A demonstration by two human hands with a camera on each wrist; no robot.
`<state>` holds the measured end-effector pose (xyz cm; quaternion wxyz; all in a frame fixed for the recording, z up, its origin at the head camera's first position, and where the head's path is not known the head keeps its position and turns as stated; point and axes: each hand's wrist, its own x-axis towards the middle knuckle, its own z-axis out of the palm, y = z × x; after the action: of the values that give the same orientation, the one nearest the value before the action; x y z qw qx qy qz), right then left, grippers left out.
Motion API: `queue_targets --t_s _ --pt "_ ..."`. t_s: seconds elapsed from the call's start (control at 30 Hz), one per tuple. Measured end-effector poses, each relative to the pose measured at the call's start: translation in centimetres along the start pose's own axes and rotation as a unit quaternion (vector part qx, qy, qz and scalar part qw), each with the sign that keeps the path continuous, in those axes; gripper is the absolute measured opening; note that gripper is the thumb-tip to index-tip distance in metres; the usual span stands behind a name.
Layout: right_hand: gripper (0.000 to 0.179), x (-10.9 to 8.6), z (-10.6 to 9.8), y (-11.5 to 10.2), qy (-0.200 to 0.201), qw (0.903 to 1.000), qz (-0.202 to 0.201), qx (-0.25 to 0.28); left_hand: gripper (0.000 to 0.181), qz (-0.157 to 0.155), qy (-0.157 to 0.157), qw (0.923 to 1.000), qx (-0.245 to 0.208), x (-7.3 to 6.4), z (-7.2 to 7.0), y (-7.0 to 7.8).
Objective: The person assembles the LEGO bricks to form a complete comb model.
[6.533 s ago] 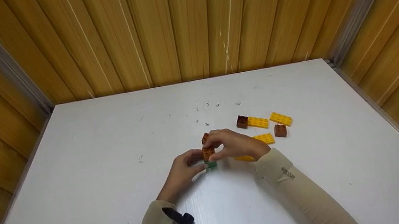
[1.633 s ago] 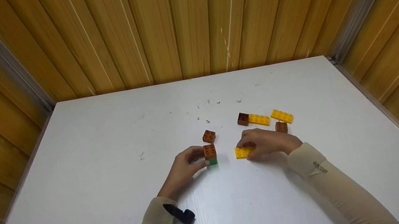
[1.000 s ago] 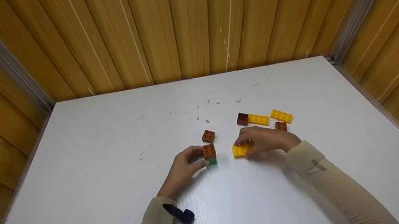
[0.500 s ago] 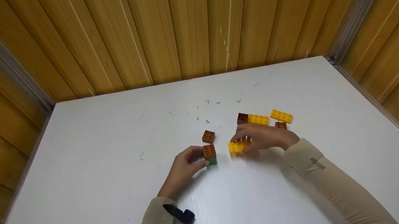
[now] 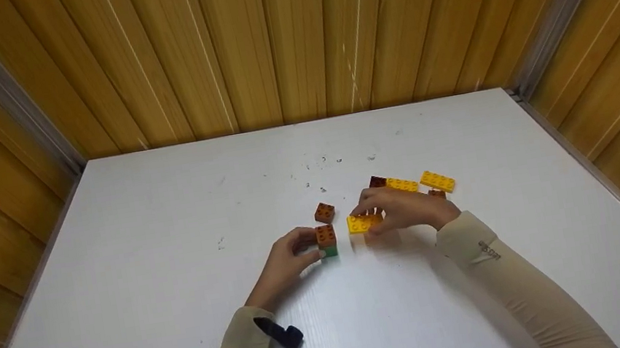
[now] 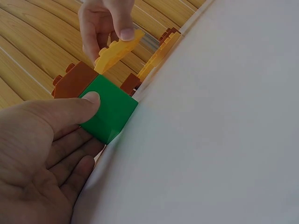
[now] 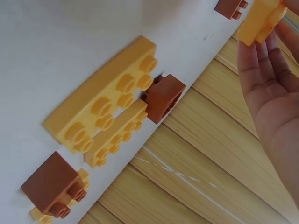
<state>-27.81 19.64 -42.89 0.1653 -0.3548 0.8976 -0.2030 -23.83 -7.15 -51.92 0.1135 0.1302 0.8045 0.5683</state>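
My left hand (image 5: 281, 266) grips a green brick (image 6: 110, 109) standing on the table, its thumb pressed on one side in the left wrist view. A brown brick (image 5: 325, 234) sits on top of the green one, studs up. Just to the right, my right hand (image 5: 405, 207) pinches a yellow studded plate (image 5: 358, 224) by its right part, raised over the table with its shadow below. In the left wrist view this yellow plate (image 6: 117, 52) is tilted close beside the brown brick. A smaller brown brick (image 5: 325, 212) lies just behind the stack.
Behind my right hand lie a dark brown brick (image 5: 377, 181), a yellow plate (image 5: 402, 185), another yellow plate (image 5: 437, 180) and a partly hidden brown brick (image 5: 437, 193). A further yellow plate (image 7: 103, 95) shows in the right wrist view. Wood-patterned panels (image 5: 289, 40) border the white table (image 5: 168, 221).
Earlier my right hand was at the brown brick on the green one. It then took the nearest yellow plate and has lifted it leftward toward the stack. My left hand stays in place.
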Motion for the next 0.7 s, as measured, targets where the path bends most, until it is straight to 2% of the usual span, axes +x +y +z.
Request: queue_targets --t_s 0.3,0.53,0.7 --pt "0.038 0.8 -0.3 -1.1 0.006 0.9996 -0.025 -0.012 0.037 0.004 -0.002 1.0 -0.006 0.1 0.0 0.0" --pt "0.037 1.3 -0.5 -1.7 0.014 0.9983 -0.055 -0.01 0.037 0.023 -0.002 0.9997 -0.008 0.1 -0.1 -0.1" --pt "0.039 1.7 -0.5 -2.3 0.005 0.9987 -0.051 0.002 0.037 0.017 -0.003 0.9999 0.002 0.2 -0.1 -0.1"
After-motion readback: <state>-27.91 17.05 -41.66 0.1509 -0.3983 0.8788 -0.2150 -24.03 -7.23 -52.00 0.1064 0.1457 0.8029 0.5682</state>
